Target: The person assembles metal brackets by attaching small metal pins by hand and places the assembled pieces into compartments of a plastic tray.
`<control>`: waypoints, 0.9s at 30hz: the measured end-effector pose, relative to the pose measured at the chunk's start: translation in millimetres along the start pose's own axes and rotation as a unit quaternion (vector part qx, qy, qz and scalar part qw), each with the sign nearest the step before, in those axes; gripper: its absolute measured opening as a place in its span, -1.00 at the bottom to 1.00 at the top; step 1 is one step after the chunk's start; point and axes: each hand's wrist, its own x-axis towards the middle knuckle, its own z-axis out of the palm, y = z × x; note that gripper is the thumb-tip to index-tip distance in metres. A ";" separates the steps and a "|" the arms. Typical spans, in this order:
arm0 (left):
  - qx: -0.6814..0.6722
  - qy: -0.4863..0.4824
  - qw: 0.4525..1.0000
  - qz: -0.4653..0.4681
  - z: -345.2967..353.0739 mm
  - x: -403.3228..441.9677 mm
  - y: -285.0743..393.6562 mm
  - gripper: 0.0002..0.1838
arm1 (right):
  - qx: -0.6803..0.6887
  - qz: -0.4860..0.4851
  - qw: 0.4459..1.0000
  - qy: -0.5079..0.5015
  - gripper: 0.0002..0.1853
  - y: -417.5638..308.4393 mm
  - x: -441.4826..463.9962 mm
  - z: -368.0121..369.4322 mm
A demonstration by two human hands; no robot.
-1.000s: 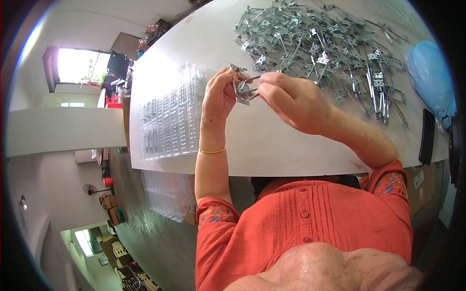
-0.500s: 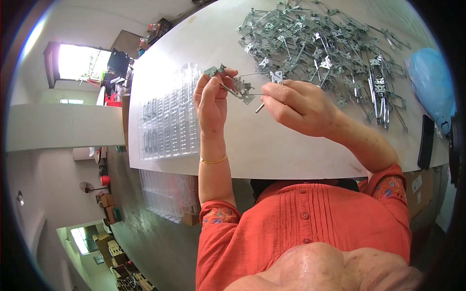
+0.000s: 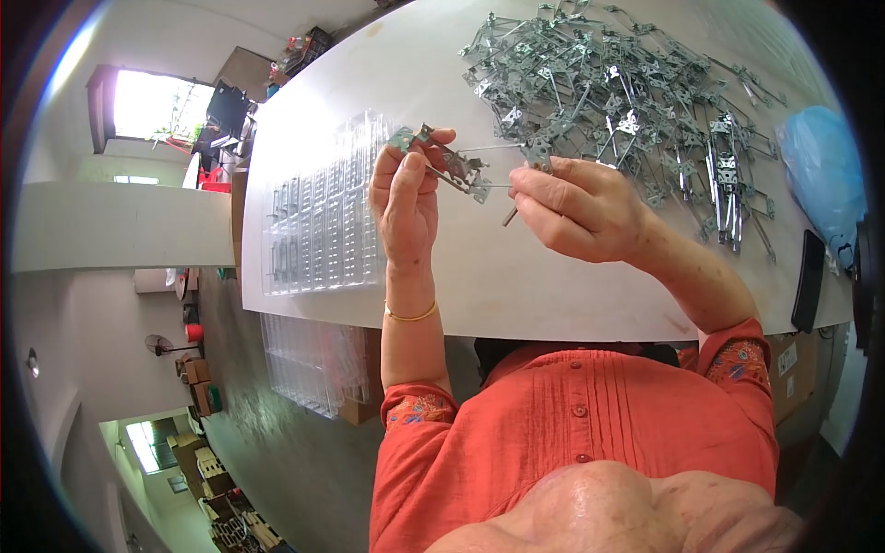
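Observation:
Raised over the white table, my left hand [image 3: 406, 198] pinches a metal bracket assembly [image 3: 452, 168] with plates and thin rods. To its right, my right hand [image 3: 576, 207] has its fingers closed on a second metal bracket [image 3: 536, 157], with a short rod end sticking out below the fingers. Thin rods span the gap between the two hands. Whether the two metal pieces are joined or only overlap, I cannot tell. Behind my right hand lies a large pile of similar metal brackets [image 3: 590, 83].
Clear plastic trays [image 3: 323, 212] holding metal parts lie on the white table [image 3: 479, 276] at the left. More clear trays [image 3: 313, 359] stand below the table edge. A blue plastic bag [image 3: 820, 175] and a black flat object [image 3: 808, 281] are at the right.
Since one second ago, my hands have moved apart, and a bracket now shows at my right fingertips. The assembly in my left hand has turned. Over the last half second my right hand shifted slightly right.

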 end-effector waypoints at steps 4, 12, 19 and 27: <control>-0.030 -0.014 0.999 -0.031 -5.1 1.6 -1.7 -0.81 | -0.015 -0.005 1.000 0.014 -0.74 2.0 -3.5 4.9; -0.058 0.008 0.997 -0.047 1.9 1.2 -2.9 -0.80 | 0.003 0.002 1.000 -0.001 -0.66 0.6 -2.5 0.5; -0.094 0.010 0.994 -0.058 -4.0 -0.3 -9.1 -0.77 | 0.011 0.057 0.998 0.007 -0.74 -1.2 -3.9 4.7; -0.069 0.004 0.997 -0.045 0.6 -5.5 -12.3 -0.83 | -0.008 0.047 0.999 0.008 -0.72 -6.0 1.7 2.7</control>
